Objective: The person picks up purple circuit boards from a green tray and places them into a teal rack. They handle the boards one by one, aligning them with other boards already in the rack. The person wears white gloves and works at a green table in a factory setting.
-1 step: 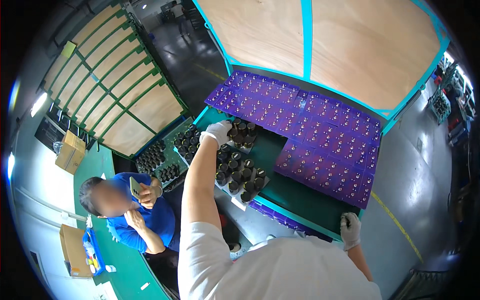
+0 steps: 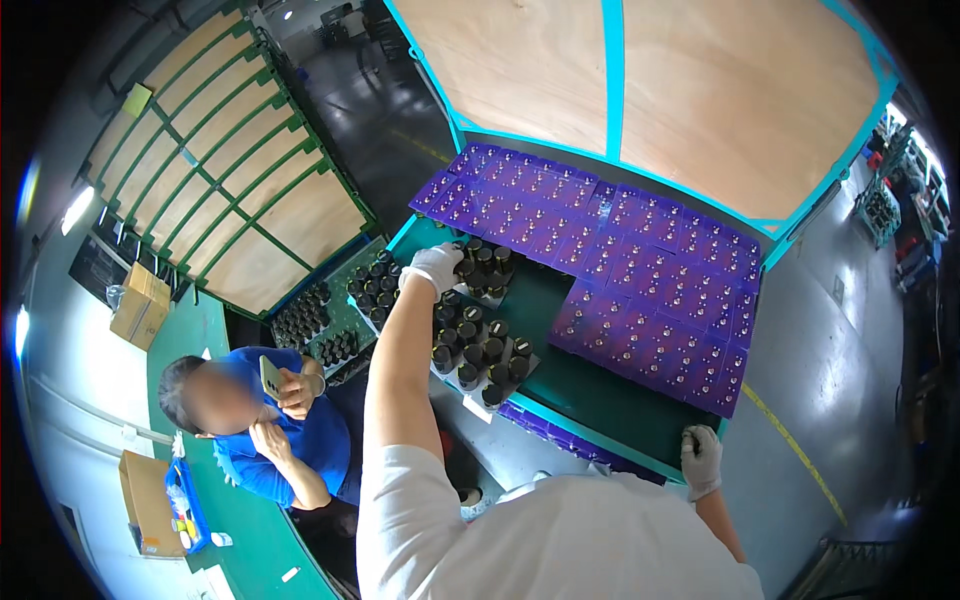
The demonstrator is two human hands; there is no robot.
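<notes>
My left hand [image 2: 433, 268], in a white glove, is at the far-left end of a green cart shelf. Its fingers are bent against a black cylindrical part at the edge of a group of such parts [image 2: 487, 268]; the fingertips are partly hidden. Closer to me stands another group of black cylinders [image 2: 482, 350] on a light board, some with pale tops. Purple sheets with rows of shiny round studs [image 2: 620, 260] cover the far and right side of the shelf. My gloved right hand [image 2: 702, 462] is curled closed by the shelf's near right corner, something dark at its fingertips.
A turquoise-framed wooden panel [image 2: 740, 100] rises behind the shelf. At left, a person in blue [image 2: 270, 420] holds a phone [image 2: 271, 377] beside a green bench [image 2: 262, 545]. More black cylinders [image 2: 376, 288] stand on boards left of my arm. A green-framed wooden rack [image 2: 230, 170] stands beyond.
Both my hands stay in the same places. Far in the background, a person has moved farther off. The person in blue has barely moved.
</notes>
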